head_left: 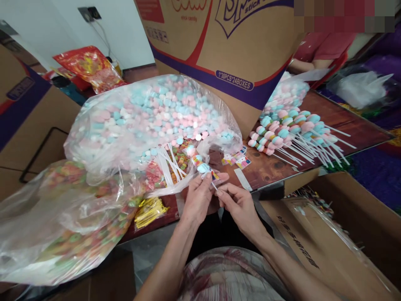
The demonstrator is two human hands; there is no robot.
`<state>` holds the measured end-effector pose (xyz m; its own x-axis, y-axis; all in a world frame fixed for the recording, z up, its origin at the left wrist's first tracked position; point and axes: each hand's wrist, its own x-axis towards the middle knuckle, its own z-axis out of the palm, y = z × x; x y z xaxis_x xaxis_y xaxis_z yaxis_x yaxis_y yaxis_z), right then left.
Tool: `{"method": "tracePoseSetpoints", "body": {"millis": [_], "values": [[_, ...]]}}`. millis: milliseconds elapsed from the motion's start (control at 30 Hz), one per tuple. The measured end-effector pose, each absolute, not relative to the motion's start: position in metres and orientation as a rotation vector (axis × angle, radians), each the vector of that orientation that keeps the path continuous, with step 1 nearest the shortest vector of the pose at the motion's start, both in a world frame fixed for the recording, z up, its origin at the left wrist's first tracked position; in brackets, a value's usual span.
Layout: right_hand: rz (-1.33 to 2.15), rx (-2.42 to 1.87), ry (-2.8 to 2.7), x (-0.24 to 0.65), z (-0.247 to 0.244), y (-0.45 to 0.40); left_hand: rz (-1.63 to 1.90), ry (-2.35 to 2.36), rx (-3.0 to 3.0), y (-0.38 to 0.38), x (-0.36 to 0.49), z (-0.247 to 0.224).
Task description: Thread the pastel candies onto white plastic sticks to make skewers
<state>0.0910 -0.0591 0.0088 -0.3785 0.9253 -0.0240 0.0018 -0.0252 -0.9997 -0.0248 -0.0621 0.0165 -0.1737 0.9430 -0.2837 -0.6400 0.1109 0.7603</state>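
Observation:
A candy skewer (198,161) with pink, white and blue pieces on a white stick is in front of me, a clear wrapper around its lower part. My left hand (199,192) is closed on it just below the lowest blue piece. Lower down, my right hand (235,200) pinches the end of the stick between thumb and fingers. White sticks (171,165) lie on ring gummies beyond my left hand. Yellow twist ties (150,212) lie in a packet to its left. Small printed labels (236,159) rest on the table behind my right hand.
A big clear bag of marshmallows (150,113) and a bag of ring gummies (78,225) fill the left. Finished-looking skewers (291,131) are piled at right. A large carton (219,54) stands behind; an open box (313,242) sits lower right. A person's arm (313,64) shows behind.

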Motion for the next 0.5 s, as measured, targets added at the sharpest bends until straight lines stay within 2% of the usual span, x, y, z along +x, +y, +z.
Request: {"method": "tracePoseSetpoints", "body": {"millis": [367,500], "values": [[1.79,-0.948,-1.094,0.067,0.019,-0.057,1.515,1.16,0.71,-0.081,-0.023,0.019],[1.968,-0.902,-0.83,0.053,0.032,-0.058,1.61,1.054,0.789,-0.09,-0.032,0.028]]}}
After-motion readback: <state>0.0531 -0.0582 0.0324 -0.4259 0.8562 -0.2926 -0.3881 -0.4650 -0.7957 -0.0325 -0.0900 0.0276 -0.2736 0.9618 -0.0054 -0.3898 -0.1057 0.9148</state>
